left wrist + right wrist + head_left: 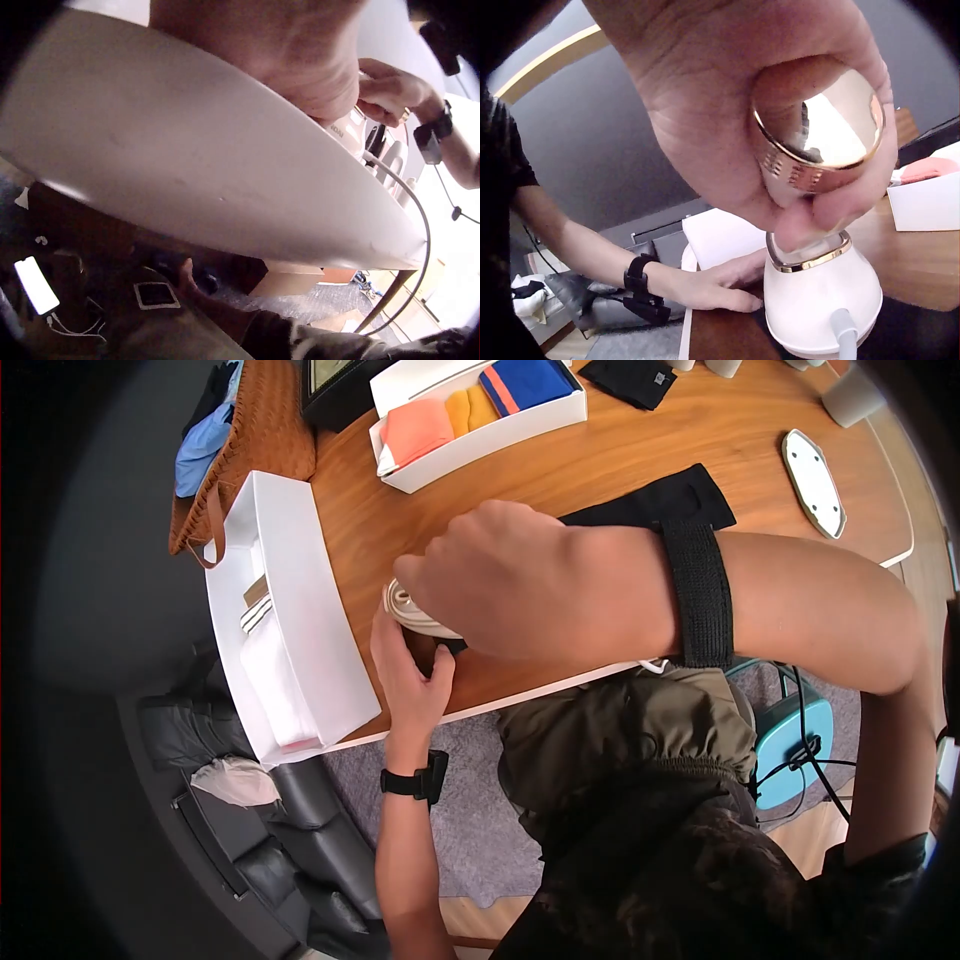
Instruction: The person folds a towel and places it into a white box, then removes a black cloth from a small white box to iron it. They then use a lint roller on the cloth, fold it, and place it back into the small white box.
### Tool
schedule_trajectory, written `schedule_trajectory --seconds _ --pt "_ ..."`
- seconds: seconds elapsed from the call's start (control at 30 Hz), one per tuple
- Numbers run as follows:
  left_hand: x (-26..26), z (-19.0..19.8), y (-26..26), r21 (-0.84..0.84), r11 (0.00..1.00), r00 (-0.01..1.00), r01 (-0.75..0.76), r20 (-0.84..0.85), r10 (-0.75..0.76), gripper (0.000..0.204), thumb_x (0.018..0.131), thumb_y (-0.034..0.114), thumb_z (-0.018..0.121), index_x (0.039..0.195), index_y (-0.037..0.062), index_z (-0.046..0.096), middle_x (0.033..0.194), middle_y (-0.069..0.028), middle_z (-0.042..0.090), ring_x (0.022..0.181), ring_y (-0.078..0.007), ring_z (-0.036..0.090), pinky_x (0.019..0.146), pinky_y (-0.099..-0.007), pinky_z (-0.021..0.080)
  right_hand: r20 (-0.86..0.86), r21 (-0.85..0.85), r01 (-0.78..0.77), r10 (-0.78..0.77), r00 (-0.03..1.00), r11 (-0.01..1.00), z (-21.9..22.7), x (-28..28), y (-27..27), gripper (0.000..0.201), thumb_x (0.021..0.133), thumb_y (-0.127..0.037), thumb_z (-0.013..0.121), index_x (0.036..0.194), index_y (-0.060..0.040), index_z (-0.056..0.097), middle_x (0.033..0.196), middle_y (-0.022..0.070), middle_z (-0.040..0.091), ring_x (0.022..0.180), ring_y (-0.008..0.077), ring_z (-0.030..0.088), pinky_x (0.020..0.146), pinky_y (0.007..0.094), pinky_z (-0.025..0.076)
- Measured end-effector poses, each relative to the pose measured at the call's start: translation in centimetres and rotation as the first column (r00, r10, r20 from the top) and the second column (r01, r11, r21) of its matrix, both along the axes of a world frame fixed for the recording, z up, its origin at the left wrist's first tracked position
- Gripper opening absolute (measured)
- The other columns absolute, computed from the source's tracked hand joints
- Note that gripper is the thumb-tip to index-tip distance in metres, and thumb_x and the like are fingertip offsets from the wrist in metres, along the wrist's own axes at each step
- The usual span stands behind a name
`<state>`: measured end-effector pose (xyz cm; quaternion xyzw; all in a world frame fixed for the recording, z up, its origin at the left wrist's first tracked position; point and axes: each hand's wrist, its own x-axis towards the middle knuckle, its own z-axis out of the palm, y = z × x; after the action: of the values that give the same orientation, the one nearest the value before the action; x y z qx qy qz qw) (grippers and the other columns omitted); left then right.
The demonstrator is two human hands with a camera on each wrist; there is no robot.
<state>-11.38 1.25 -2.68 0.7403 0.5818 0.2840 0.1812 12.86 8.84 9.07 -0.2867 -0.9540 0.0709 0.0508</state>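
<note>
My right hand (510,585) grips the handle of a white corded appliance with gold trim, seen best in the right wrist view. Its shiny gold end cap (825,124) pokes out of the curled fingers, and the wide white body (817,300) stands below them with a pale cord (845,337) running out. Beside that body is my left hand (410,675), its fingers extended and the thumb apart, low over the wooden table (727,337). A black cloth (680,500) lies flat, partly hidden behind the right forearm.
Left of the hands stands a white box (320,610) with folded white cloth inside. Another white box (490,435) holds coral, yellow and blue fabric at the back. A wicker basket (275,440) sits far left, and a white oval tray (813,482) lies right.
</note>
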Motion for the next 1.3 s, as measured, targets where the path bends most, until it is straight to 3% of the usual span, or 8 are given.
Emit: schedule_trajectory --seconds 0.37,0.47,0.67,0.77,0.93,1.0,1.2,1.3 --pt "0.9 1.1 0.3 0.002 1.0 0.998 -0.008 -0.07 0.008 0.085 0.078 0.004 0.064 0.158 -0.0016 0.035 0.154 -0.023 0.046 0.144 -0.0387 0.042 0.122 -0.0482 0.032 -0.119 0.269 0.069 -0.037 0.992 0.961 -1.7 0.6 2.4 0.014 0.088 -0.017 0.072 0.077 -0.0088 0.07 0.073 0.0019 0.068 0.07 0.0195 0.07 0.056 0.0304 0.048" --pt "0.7 0.9 0.3 0.012 1.0 0.997 -0.018 -0.073 0.019 0.086 0.076 0.008 0.066 0.156 -0.0009 0.037 0.154 -0.0232 0.047 0.143 -0.0414 0.042 0.121 -0.0508 0.032 -0.162 0.251 0.042 -0.001 0.987 0.967 -1.6 0.8 2.4 0.023 0.086 -0.019 0.074 0.099 -0.0033 0.065 0.074 0.0059 0.069 0.069 0.0221 0.073 0.058 0.0325 0.055" --pt "0.2 0.4 0.4 0.031 1.0 0.996 0.0 -0.094 0.003 0.08 0.076 0.008 0.066 0.152 -0.0001 0.042 0.155 -0.0235 0.047 0.147 -0.0433 0.039 0.122 -0.0525 0.03 -0.341 0.363 0.001 0.132 0.931 0.932 -2.1 2.3 1.5 0.019 0.086 -0.018 0.073 0.098 -0.0063 0.064 0.069 0.0022 0.062 0.065 0.0201 0.068 0.058 0.0303 0.049" --pt "0.3 0.6 0.6 0.048 0.998 0.993 0.038 -0.115 -0.032 0.072 0.076 0.009 0.065 0.146 -0.0004 0.05 0.158 -0.0215 0.047 0.15 -0.0434 0.037 0.122 -0.0529 0.029 -0.215 0.41 -0.019 0.117 0.969 0.912 -1.2 3.7 0.4 0.016 0.087 -0.017 0.07 0.096 -0.0067 0.063 0.066 0.002 0.059 0.063 0.0204 0.066 0.057 0.031 0.047" --pt "0.7 1.0 0.6 0.041 0.998 0.985 0.039 -0.172 -0.031 0.059 0.078 0.009 0.061 0.136 0.0002 0.06 0.161 -0.017 0.046 0.152 -0.0414 0.035 0.123 -0.0525 0.027 -0.215 0.279 -0.018 0.081 0.973 0.96 -1.7 3.9 -0.3 0.015 0.088 -0.016 0.069 0.095 -0.0052 0.062 0.064 0.0051 0.061 0.063 0.0237 0.068 0.056 0.0345 0.048" --pt "0.6 1.1 0.4 0.013 1.0 0.991 0.022 -0.134 -0.02 0.052 0.083 0.007 0.057 0.134 0.0011 0.063 0.161 -0.0162 0.047 0.153 -0.0401 0.035 0.124 -0.0517 0.026 -0.318 0.401 0.074 0.064 0.946 0.913 -2.9 3.9 -0.3 0.009 0.09 -0.023 0.067 0.082 -0.0209 0.07 0.078 -0.0051 0.063 0.08 0.0149 0.066 0.057 0.0251 0.049" --pt "1.2 0.8 0.4 0.002 0.999 0.98 -0.035 -0.196 0.035 0.04 0.1 0.008 0.049 0.137 0.0015 0.064 0.163 -0.0149 0.045 0.153 -0.0396 0.034 0.124 -0.0503 0.027 -0.453 0.311 0.063 0.09 0.887 0.948 -3.4 3.2 -0.3 0.014 0.089 -0.023 0.068 0.077 -0.0166 0.069 0.074 -0.003 0.065 0.075 0.0184 0.067 0.057 0.0301 0.049" --pt "1.4 1.0 0.6 0.002 1.0 0.965 -0.007 -0.263 0.007 0.041 0.104 0.011 0.046 0.141 0.0013 0.061 0.163 -0.0147 0.045 0.152 -0.0408 0.034 0.124 -0.0512 0.027 -0.256 0.189 0.009 0.04 0.966 0.982 -2.4 3.0 -0.2 0.017 0.088 -0.021 0.07 0.073 -0.0138 0.069 0.068 -0.0017 0.066 0.069 0.0209 0.067 0.057 0.0317 0.048"
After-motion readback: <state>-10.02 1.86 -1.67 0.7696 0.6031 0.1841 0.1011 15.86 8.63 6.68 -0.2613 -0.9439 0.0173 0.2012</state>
